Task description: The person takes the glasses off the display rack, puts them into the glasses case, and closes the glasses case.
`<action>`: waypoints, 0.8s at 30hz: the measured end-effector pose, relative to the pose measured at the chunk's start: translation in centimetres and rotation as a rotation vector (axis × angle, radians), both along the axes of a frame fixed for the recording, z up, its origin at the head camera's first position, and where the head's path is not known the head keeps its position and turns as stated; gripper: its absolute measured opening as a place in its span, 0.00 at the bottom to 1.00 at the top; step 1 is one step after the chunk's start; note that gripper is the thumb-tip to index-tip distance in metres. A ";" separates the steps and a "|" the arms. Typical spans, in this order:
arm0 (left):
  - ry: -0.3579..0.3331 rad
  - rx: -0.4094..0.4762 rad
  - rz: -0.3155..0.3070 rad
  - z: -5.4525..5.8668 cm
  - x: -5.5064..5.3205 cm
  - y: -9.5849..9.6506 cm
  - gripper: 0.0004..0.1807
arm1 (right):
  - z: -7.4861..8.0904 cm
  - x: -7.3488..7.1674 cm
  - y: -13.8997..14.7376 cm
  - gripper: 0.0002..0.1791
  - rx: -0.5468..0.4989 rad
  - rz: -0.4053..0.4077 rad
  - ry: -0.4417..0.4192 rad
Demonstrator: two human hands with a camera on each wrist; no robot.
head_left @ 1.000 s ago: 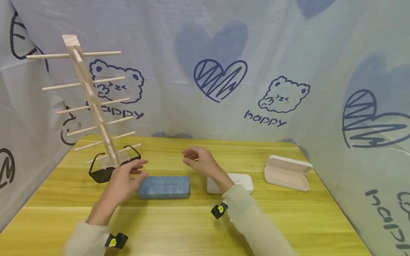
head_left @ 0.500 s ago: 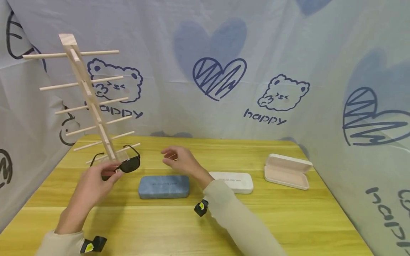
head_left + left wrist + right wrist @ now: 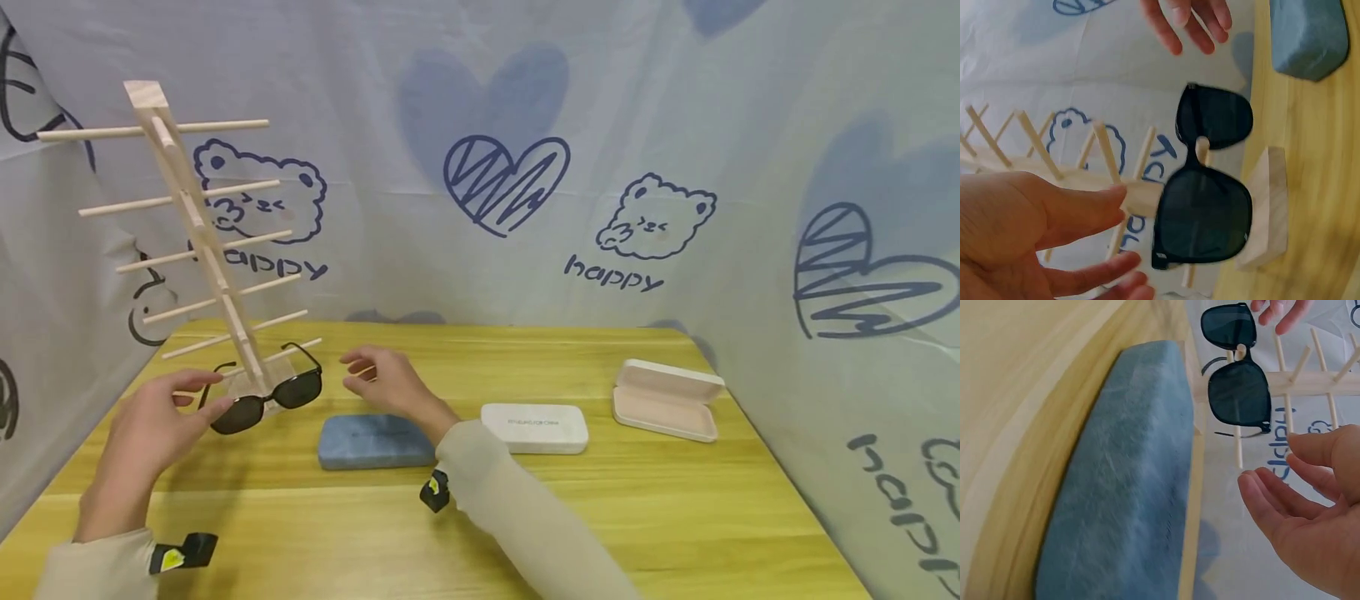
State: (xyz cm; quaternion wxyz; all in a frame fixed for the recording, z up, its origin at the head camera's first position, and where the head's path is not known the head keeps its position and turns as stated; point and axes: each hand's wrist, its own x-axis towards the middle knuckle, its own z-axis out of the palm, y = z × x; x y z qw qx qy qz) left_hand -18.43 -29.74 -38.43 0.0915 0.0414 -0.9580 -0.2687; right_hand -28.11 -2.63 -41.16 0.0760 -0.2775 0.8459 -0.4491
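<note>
Black sunglasses (image 3: 296,389) hang at the lowest peg of a wooden rack (image 3: 217,267), their bridge at the peg's end and their temples pointing back past the post. Beside their left corner, my left hand (image 3: 153,417) has thumb and fingers parted; the left wrist view shows a gap between the fingertips and the frame (image 3: 1204,212). On the other side my right hand (image 3: 390,383) hovers over the far edge of a blue glasses case (image 3: 367,442), its fingers loosely bent towards the sunglasses and holding nothing. My right forearm covers that case's right end.
A closed white glasses case (image 3: 536,429) lies right of the blue one. Farther right, another white case (image 3: 667,404) stands with its lid up and a pinkish lining. A printed cloth (image 3: 510,283) hangs behind the wooden table (image 3: 675,517).
My left hand took hold of the sunglasses' front, then let go and drew off to the left. My right hand moved left, from near the white case towards the rack.
</note>
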 end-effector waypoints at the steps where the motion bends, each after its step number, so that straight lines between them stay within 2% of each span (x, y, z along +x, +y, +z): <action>1: -0.023 -0.002 -0.007 0.0 -0.1 -0.2 0.26 | -0.1 0.0 -0.2 0.19 -0.008 -0.002 -0.010; 10: -0.171 0.018 -0.043 -0.4 -0.5 -1.4 0.32 | -0.7 0.4 -2.2 0.25 -0.044 0.035 -0.045; 12: -0.183 0.018 -0.050 -0.4 -0.5 -1.6 0.31 | -0.8 0.6 -2.5 0.26 -0.037 0.039 -0.047; 18: -0.132 0.057 -0.067 -0.8 -0.4 -1.7 0.24 | -1.1 1.0 -3.2 0.26 -0.024 0.044 -0.044; 24: -0.094 0.069 -0.014 -1.0 -0.3 -1.6 0.21 | -0.9 1.2 -2.9 0.25 -0.026 0.021 -0.056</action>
